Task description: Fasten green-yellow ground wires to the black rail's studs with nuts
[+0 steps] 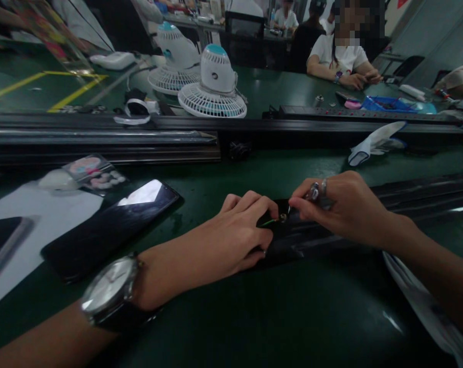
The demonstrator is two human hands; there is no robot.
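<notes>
A long black bar (292,245) lies across the green table in front of me. My left hand (246,225) rests over its left end with bent fingers, index finger on the far side and thumb on the near side. A short green wire (268,223) shows between them, leading to a small brass-coloured metal part (283,217) on the bar. My right hand (331,202) is closed in a pinch just right of that part. A thin metal-tipped tool (290,208) points down from its fingertips; most of it is hidden by the fingers.
A black phone (112,230) and white paper (20,204) lie at left. Dark metal profiles (101,145) cross the table beyond my hands. Behind them stand two white fans (214,82). A white glove (377,143) lies at right. Across the table sits a person (342,61).
</notes>
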